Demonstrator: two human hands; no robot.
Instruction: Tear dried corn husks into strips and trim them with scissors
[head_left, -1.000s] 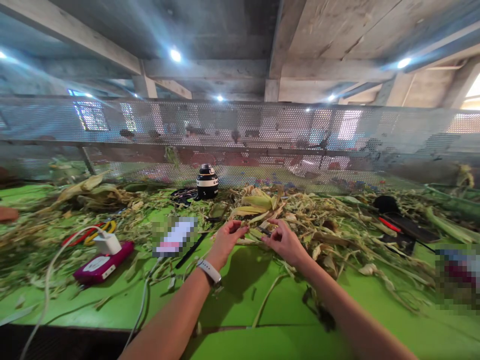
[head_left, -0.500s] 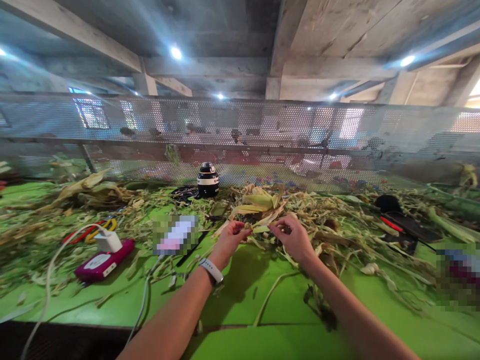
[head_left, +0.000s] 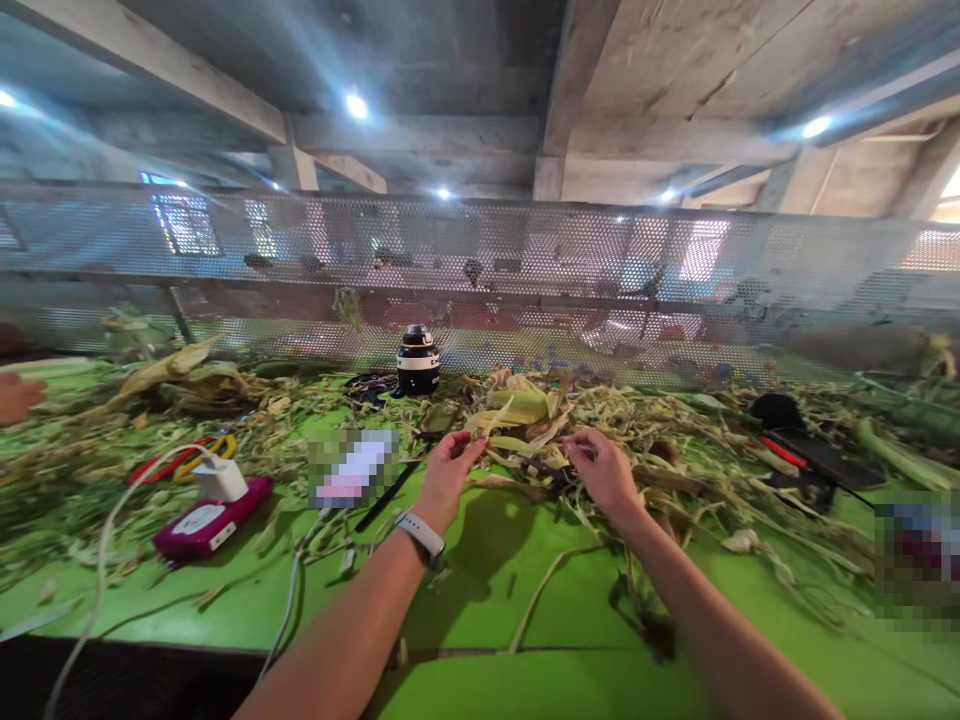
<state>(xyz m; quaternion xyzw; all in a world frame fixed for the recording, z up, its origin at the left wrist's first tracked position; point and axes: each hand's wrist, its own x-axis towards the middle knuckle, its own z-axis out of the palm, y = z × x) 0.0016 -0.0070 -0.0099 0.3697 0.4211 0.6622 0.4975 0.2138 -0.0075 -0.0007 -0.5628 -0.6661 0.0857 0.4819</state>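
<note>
In the middle of the head view, my left hand (head_left: 448,475) is closed in a pinch on a narrow strip of corn husk (head_left: 498,416), whose pointed end rises to the upper right. A white wristband (head_left: 421,535) is on that wrist. My right hand (head_left: 606,478) is pinched too, apart from the left, beside the husk pile; what lies between its fingertips is too small to make out. Just beyond both hands rests a bundle of wide, pale yellow-green corn husks (head_left: 525,400). Dry brown husk pieces surround it.
Husk scraps cover much of the green table (head_left: 480,600). On the left lie a magenta power bank (head_left: 214,520) with a white charger (head_left: 222,482), scissors (head_left: 202,458) and a blurred-out phone (head_left: 356,470). A black bottle (head_left: 418,362) stands behind. Another person's hand (head_left: 19,398) shows far left.
My hands have moved apart, the right one going right. The strip that lay between them now points upward from my left hand. Another person's hand has appeared at the left edge.
</note>
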